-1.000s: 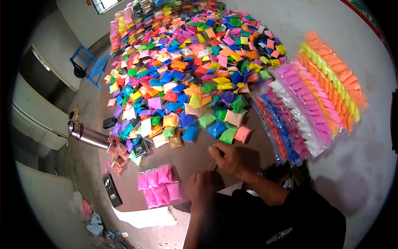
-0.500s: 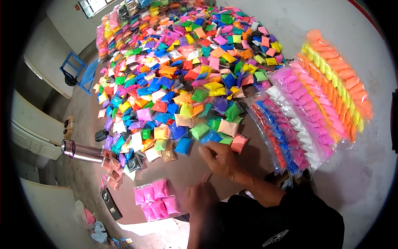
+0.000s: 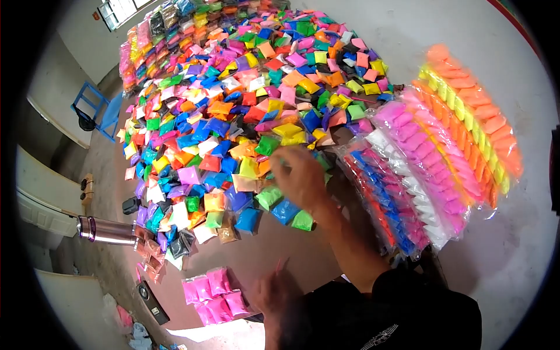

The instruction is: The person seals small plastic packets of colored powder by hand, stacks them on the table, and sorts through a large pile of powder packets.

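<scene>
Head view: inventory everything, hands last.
Table: one, brown, centre
Packet heap: uncountable, multicoloured, on table
Pink packets: six, pink, table's near edge
Long bags: several, multicoloured, right
Stacked bags: several, multicoloured, far left
Flask: one, metallic, heap's left
Oblong device: one, black, beside pink packets
Chair: one, blue, left floor
Window: one, bright, top left
Litter: several, mixed, floor
Shirt: one, black, bottom
Left hand: one, bare, beside pink packets
Right hand: one, bare, over heap

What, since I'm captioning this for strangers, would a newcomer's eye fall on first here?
Probably the heap of many-coloured packets, spread over the far part of the brown table. Then the long clear-wrapped rows to its right, and the right hand over the heap's near edge.
</scene>
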Available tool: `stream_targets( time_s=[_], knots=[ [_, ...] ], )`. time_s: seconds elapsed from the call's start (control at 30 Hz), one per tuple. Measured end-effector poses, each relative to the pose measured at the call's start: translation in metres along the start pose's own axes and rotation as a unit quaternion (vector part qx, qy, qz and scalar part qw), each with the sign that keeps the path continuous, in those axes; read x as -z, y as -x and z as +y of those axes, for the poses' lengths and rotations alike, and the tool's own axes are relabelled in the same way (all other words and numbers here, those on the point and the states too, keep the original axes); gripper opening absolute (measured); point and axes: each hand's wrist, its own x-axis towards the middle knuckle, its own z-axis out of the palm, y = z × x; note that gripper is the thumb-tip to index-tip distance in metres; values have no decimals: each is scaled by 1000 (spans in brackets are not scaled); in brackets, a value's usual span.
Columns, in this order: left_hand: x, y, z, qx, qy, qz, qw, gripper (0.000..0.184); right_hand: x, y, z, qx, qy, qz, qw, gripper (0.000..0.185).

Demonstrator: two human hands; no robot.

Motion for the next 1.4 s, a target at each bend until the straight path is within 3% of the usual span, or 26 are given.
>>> stream_targets(
  time_s=[0.1,0.2,0.3,0.37,0.4,0.47,0.63,0.67,0.73,0.87,0.97,1.03,1.13,1.17,1.23,1.4],
  knots=[
    [0,0,0,6,4,10,1000,9,-4,-47,37,59,85,143,984,11],
    [2,-2,6,19,7,9,1000,9,-7,-91,73,64,103,141,983,15],
    [-2,6,-6,21,29,13,999,10,-17,-118,88,-4,177,94,980,21],
    [-2,3,-4,5,4,18,1000,10,-24,-128,91,-158,251,-35,954,21],
    [2,-3,3,7,2,18,1000,10,-25,-130,93,-188,251,-84,946,25],
    [12,-17,18,-70,-75,7,995,10,-29,-130,96,-170,262,-89,946,29],
    [17,-24,28,-62,-34,-1,998,10,-33,-129,110,-108,275,-96,950,39],
    [18,-25,28,-65,-40,-5,997,10,-31,-132,110,-108,276,-97,950,39],
    [18,-26,29,-71,-39,5,997,10,-25,-140,105,-163,281,-202,924,39],
    [15,-22,23,-81,-39,31,995,10,-23,-141,104,-151,348,-192,905,43],
    [15,-21,21,-96,-36,56,993,10,-18,-125,98,-123,305,-110,938,40],
    [18,-20,21,-85,-26,39,995,10,-19,-116,96,-64,207,-2,976,34],
    [21,-21,25,-76,-19,22,997,9,-19,-107,91,11,103,40,994,31],
    [22,-22,26,-77,-23,23,997,9,-20,-105,89,12,102,39,994,31],
    [23,-21,25,-80,-22,26,996,9,-28,-101,87,-14,-34,18,999,33],
    [28,-21,31,-68,2,32,997,8,-33,-84,67,-4,-105,-14,994,38]
  ],
)
